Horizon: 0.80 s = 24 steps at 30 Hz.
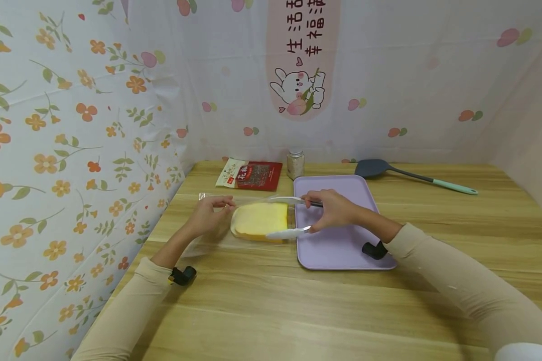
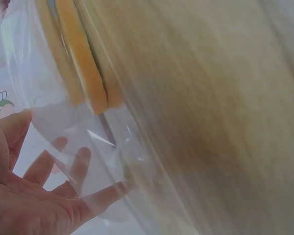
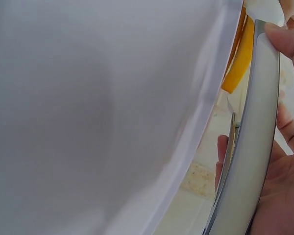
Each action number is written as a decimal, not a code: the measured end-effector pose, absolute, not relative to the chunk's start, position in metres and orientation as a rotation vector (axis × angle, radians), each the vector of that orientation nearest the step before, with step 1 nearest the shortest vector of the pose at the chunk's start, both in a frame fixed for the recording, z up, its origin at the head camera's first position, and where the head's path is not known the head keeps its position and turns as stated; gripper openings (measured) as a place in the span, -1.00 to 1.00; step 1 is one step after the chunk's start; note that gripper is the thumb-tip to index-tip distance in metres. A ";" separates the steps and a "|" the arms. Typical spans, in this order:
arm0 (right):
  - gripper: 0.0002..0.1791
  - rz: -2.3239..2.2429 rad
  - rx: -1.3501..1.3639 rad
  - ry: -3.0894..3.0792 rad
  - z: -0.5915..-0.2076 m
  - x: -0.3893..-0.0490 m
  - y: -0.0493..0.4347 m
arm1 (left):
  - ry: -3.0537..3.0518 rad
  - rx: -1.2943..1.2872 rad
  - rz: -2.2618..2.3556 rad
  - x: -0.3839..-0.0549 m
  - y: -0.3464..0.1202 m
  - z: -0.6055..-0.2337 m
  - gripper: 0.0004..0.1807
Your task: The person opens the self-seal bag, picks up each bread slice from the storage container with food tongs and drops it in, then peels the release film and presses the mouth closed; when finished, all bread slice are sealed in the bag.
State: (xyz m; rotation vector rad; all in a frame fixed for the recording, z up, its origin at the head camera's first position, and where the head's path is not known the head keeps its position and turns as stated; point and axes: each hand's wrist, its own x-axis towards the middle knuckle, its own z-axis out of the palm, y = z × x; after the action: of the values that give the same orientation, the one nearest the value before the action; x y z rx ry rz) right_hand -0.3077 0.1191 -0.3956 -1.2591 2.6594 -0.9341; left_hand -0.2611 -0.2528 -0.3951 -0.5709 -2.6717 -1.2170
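Note:
A yellow-faced stack of sliced bread [image 1: 259,219], crusts orange in the left wrist view, lies by the tray's left edge with clear plastic around it. My left hand [image 1: 210,215] is at the left end of that plastic bag [image 2: 112,166]; its thumb holds the film's edge while the spread fingers show through it. My right hand [image 1: 331,208] grips a pair of tongs [image 3: 262,107] over the tray, thumb on one arm and fingers about the other. The white tong tips are spread, one at the bread's far side and one overlapping its near side.
A lilac tray [image 1: 343,253] lies under my right hand. Behind the bread are a red spice packet [image 1: 259,175] and a small glass jar [image 1: 295,164]. A dark spatula [image 1: 411,174] with a mint handle lies at the back right. Patterned cloth hangs behind and left.

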 end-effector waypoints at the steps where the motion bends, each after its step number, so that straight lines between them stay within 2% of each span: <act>1: -0.38 -0.932 -1.256 2.662 -0.396 -0.308 0.118 | -2.669 -0.574 -1.213 -0.261 -0.253 -0.395 -0.87; 17: -0.37 -0.947 -1.215 2.685 -0.402 -0.307 0.103 | -2.674 -0.567 -1.213 -0.260 -0.255 -0.396 -0.85; 24: -0.28 -0.897 -1.185 2.713 -0.398 -0.301 0.104 | -2.698 -0.541 -1.218 -0.261 -0.255 -0.395 -0.83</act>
State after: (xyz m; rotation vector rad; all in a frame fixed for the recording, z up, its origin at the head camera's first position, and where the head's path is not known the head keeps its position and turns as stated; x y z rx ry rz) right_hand -0.3005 0.1036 -0.3984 -1.1849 2.7126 -0.8970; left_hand -0.2606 -0.2554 -0.3955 -0.5405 -2.6983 -1.2184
